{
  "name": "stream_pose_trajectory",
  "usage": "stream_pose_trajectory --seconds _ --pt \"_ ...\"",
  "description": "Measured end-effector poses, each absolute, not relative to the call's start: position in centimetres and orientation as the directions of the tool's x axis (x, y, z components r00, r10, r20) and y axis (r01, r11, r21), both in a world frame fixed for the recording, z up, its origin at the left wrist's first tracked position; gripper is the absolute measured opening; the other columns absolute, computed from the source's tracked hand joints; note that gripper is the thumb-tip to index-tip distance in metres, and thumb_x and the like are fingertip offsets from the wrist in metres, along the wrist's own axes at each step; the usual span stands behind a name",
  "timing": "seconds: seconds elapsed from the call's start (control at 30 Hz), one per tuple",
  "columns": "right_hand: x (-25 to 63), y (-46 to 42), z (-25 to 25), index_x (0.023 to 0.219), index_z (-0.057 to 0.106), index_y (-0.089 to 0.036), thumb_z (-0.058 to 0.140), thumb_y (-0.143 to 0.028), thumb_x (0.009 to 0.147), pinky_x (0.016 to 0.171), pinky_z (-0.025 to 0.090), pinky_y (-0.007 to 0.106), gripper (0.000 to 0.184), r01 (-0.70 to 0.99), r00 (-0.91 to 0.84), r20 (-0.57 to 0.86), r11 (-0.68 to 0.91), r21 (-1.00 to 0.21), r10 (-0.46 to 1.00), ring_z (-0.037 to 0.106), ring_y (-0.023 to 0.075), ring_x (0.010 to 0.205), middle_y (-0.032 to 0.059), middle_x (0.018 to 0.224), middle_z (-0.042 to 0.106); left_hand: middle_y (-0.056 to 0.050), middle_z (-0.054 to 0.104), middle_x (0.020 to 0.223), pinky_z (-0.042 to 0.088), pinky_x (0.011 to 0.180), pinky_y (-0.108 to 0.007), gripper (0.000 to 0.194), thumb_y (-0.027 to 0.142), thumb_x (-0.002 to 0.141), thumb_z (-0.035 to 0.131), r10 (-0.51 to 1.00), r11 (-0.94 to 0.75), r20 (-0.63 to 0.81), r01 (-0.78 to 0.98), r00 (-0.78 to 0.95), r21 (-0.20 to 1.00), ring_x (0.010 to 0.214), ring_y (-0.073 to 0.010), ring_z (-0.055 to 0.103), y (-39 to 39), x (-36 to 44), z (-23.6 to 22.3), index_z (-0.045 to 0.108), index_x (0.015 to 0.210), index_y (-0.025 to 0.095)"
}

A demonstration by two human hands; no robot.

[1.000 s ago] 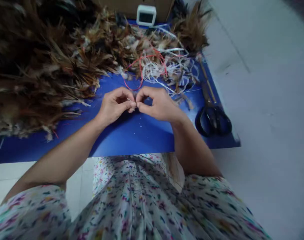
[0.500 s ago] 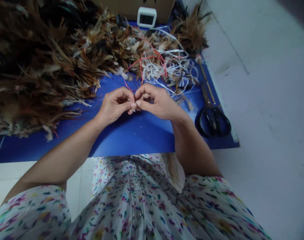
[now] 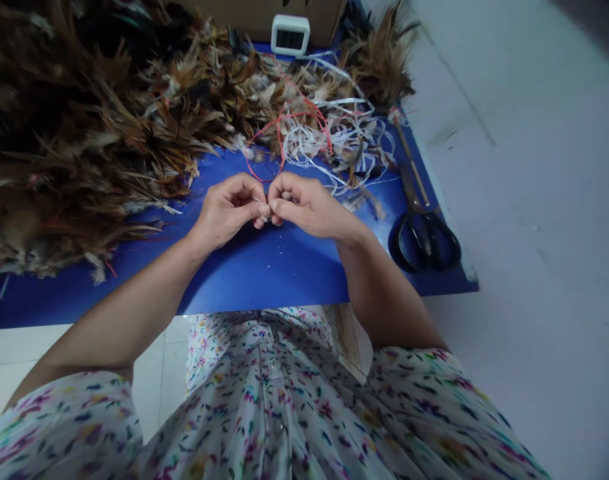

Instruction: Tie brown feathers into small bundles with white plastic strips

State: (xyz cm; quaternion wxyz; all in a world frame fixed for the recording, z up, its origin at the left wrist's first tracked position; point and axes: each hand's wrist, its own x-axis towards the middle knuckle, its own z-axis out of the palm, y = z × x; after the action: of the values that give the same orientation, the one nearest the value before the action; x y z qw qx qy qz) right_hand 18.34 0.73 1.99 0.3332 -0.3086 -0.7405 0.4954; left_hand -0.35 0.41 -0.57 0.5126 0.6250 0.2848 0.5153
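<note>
Here, feathers [image 3: 154, 127] lie near a cardboard box [image 3: 327, 20], contents hidden.

head view: head-mounted, aimed forward and pretty steeply down
floral shirt [image 3: 264, 407]: super close, hogging the bottom of frame
left hand [image 3: 229, 210], right hand [image 3: 308, 205]: fairly near, seen from above, kinda mid-frame
blue table [image 3: 274, 283]: looked down on from the near edge
white-framed display [image 3: 290, 35]: farther off, near the top

Blue table [image 3: 264, 280] strewn with brown feathers [image 3: 149, 127]
These spread from nine to twelve o'clock; a white display [image 3: 290, 35] stands at one, white string [image 3: 304, 143] and red string [image 3: 327, 130] at two, a thin stick [image 3: 413, 163] near three, and black-handled scissors [image 3: 424, 238] between three and four.
</note>
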Motion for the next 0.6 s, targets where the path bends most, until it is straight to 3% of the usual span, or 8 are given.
stream_pose_trajectory --seconds 0.43,0.6 --pt "18.25 0.95 1.81 0.085 0.052 -0.017 0.063 -0.026 0.094 0.064 0.051 0.021 0.017 0.003 -0.6 0.197 0.249 -0.969 0.775 0.061 0.007 0.065 -0.0029 0.071 0.062 0.003 0.065 0.059 0.05 0.046 -0.019 0.046 0.056 0.068 0.087 0.862 -0.365 0.411 -0.2 0.297 0.909 0.047 -0.0088 0.062 0.32 -0.38 -0.5 0.06 0.075 0.019" --pt "18.27 0.96 1.8 0.085 0.052 -0.018 0.066 -0.028 0.093 0.065 0.051 0.021 0.018 0.0 -0.598 0.188 0.235 -0.972 0.779 0.061 0.0067 0.065 -0.003 0.071 0.062 0.003 0.065 0.057 0.05 0.045 -0.02 0.048 0.054 0.063 0.09 0.881 -0.327 0.371 -0.188 0.293 0.926 0.046 -0.0094 0.061 0.22 -0.29 -0.22 0.06 0.073 0.019"
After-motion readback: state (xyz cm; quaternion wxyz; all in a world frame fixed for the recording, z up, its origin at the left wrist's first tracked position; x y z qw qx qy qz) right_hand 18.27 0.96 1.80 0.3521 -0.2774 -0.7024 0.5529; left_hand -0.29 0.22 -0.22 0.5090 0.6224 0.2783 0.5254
